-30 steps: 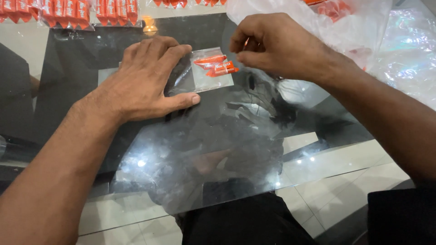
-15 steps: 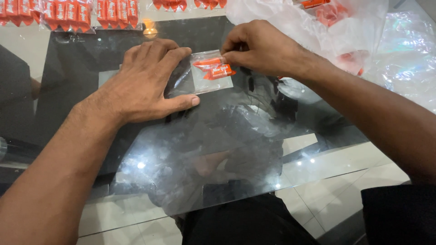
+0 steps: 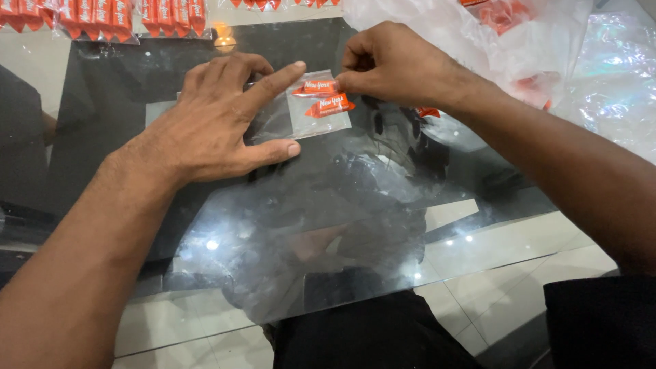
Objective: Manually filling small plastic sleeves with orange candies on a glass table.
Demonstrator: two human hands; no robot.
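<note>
- Nearest to me, the dark, glossy glass surface [image 3: 355, 225] runs out from my lap and mirrors the room, with pale floor tiles showing through its near edge.
- My left hand [image 3: 215, 126] lies flat on that surface, fingers spread, with the forefinger stretched out to pin down the left part of a small clear plastic pouch [image 3: 301, 109].
- That pouch lies flat on the glass between my two hands, just past the thumb of the left one.
- Two small orange sachets with white lettering [image 3: 326, 98] sit one above the other at its right end; I judge both to be inside the pouch, though the clear film makes that hard to tell for certain.
- My right hand [image 3: 396, 65] is curled, thumb and forefinger pressed together on the pouch's right edge beside the upper sachet; whether they pinch the film alone or the sachet too, I cannot tell.
- Judging by this, the filling looks done or nearly so, and closing the pouch looks to be what is left.
- Farther right, a big crumpled clear plastic bag [image 3: 519, 48] holds more orange pieces.
- Farthest off, a row of orange packets in clear wrapping [image 3: 102, 17] lines the back edge.
</note>
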